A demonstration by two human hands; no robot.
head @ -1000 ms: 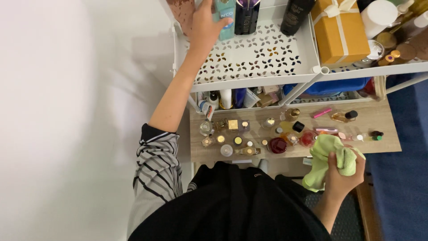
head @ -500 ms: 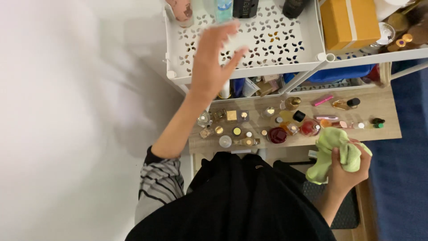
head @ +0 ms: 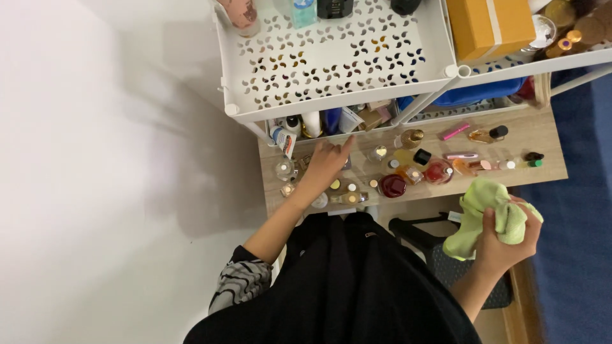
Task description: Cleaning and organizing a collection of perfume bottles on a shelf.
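Observation:
My left hand (head: 326, 164) reaches over the wooden shelf (head: 542, 137), fingers apart, hovering on small perfume bottles near its left end; it holds nothing that I can see. My right hand (head: 507, 245) is closed around a crumpled light-green cloth (head: 488, 210), held in front of the shelf's front edge. Several small bottles and jars cover the shelf, among them a dark red round bottle (head: 393, 186) and a black-capped bottle (head: 421, 157).
A white perforated rack tray (head: 331, 60) hangs above the shelf, with bottles along its back edge and an orange box (head: 488, 25) to the right. A white wall lies left, blue carpet right, a black chair (head: 440, 255) below.
My left hand has come down from a bottle at the back of the white rack to the wooden shelf. The right hand with the cloth stayed roughly in place.

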